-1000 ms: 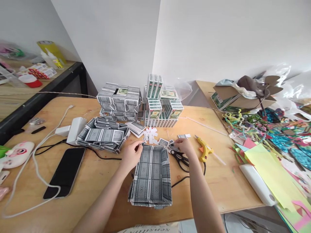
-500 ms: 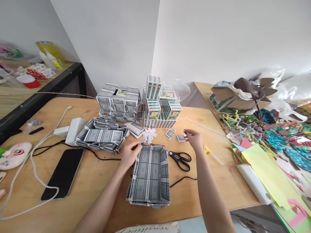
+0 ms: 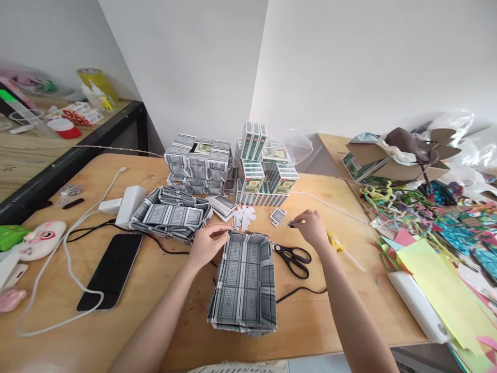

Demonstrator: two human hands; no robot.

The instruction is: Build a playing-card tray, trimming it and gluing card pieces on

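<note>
An open box (image 3: 244, 280) built of grey-backed playing cards stands before me on the table. At its far left corner, the fingertips of my left hand (image 3: 207, 243) are pinched on what looks like a small piece of playing card (image 3: 233, 229). Beyond the box to the right, my right hand (image 3: 312, 229) is closed at the fingertips on a small grey-backed card piece (image 3: 292, 223). Cut card scraps (image 3: 245, 216) lie between the hands, with another small patterned piece (image 3: 278, 216) nearer the right one. Black-handled scissors (image 3: 297, 259) rest beside the box.
A second card box (image 3: 171, 215), a large card-covered block (image 3: 198, 160) and stacked card packs (image 3: 264, 173) stand behind. To the left lie a phone (image 3: 111, 272), white cables and a power adapter (image 3: 131, 204). Coloured paper (image 3: 438, 290) and a yellow tool (image 3: 335, 241) are on the right.
The view has swung slightly left. My right hand has lowered and closed on the small card piece it was reaching over. My left hand keeps its pinch by the box corner.
</note>
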